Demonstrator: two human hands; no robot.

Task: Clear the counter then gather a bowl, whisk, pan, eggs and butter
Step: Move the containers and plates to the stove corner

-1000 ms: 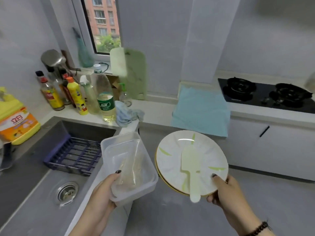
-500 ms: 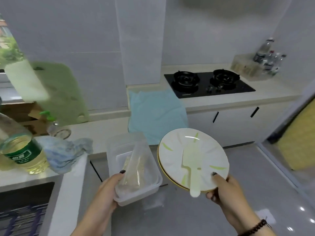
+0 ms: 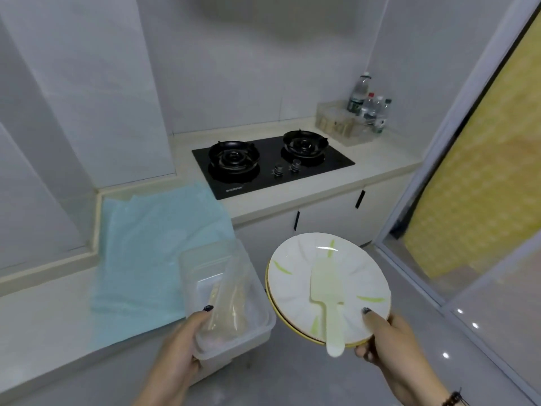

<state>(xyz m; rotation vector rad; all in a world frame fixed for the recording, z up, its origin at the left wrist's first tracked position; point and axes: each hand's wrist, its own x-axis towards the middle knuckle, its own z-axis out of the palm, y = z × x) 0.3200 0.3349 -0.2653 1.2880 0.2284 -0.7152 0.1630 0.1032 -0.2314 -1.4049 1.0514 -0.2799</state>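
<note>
My left hand [image 3: 178, 344] grips the near edge of a clear plastic container [image 3: 243, 335], thumb inside on a crumpled plastic bag [image 3: 231, 300] that lies in it. My right hand [image 3: 389, 338] holds a stack of plates [image 3: 295, 285], white with green streaks on top and a yellow rim below, thumb on the top plate. A pale green spatula [image 3: 326, 291] lies across the top plate, its handle sticking out over the near rim. Both are held in the air in front of the counter [image 3: 44, 326].
A light blue cloth [image 3: 158, 247] is spread on the counter at left. A black two-burner gas hob [image 3: 272, 162] sits further back. Several bottles [image 3: 369, 104] and a clear box [image 3: 336, 121] stand in the far right corner. A glass sliding door [image 3: 468, 177] borders the right.
The view has swung right, from the sink and bottles past the cloth to the hob and door. Both hands kept their hold on the container and plates.
</note>
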